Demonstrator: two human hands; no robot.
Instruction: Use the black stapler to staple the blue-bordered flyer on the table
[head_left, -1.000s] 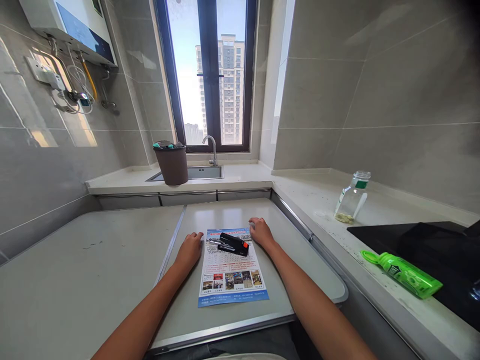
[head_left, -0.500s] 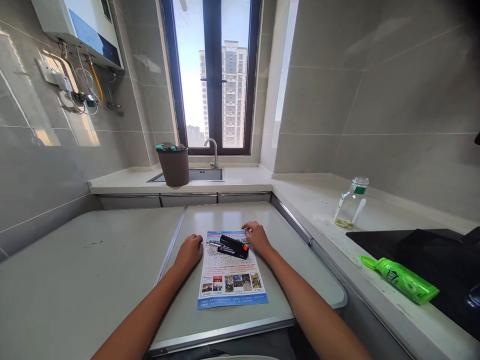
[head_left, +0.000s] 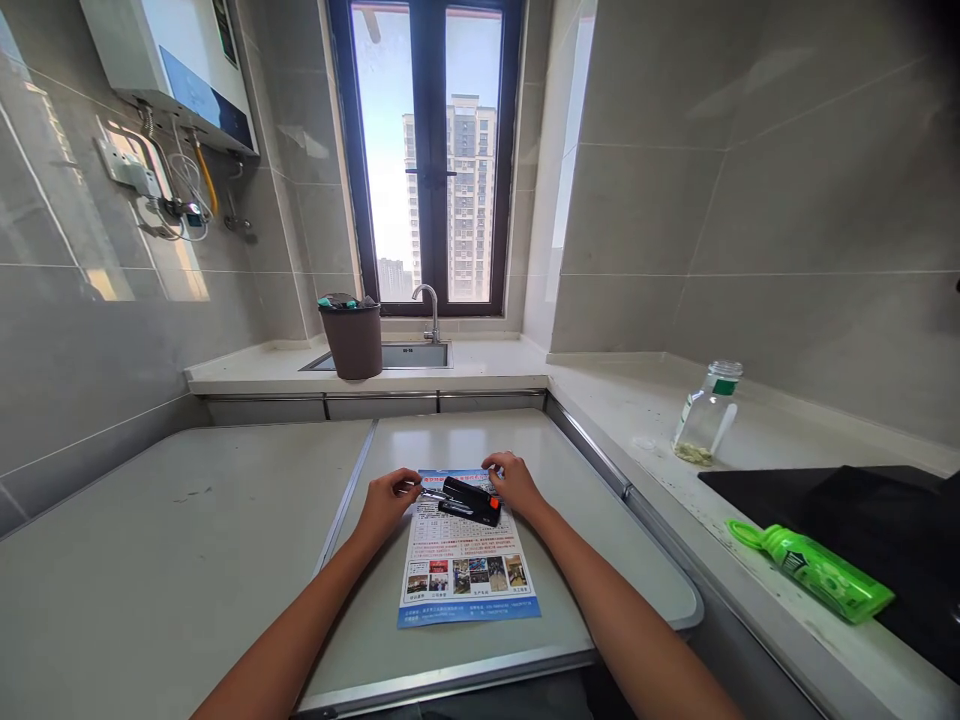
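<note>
A black stapler with an orange-red patch at its right end lies across the upper part of a printed flyer. Its parts are splayed open, and a thin metal piece sticks out to the left. My left hand is at that metal end, fingertips pinched together on it as far as I can see. My right hand rests by the flyer's upper right corner, just beyond the orange-red end. Its fingers are bent and slightly apart, with nothing visible between them.
The pale folding table bears the flyer. Behind it are a brown bin, a sink and a faucet. On the right counter are a glass bottle, a green bottle and a dark cloth-like item.
My left hand has moved right and reached the stapler's metal end. My right hand has stayed almost in place. The whole view has shifted slightly downward.
</note>
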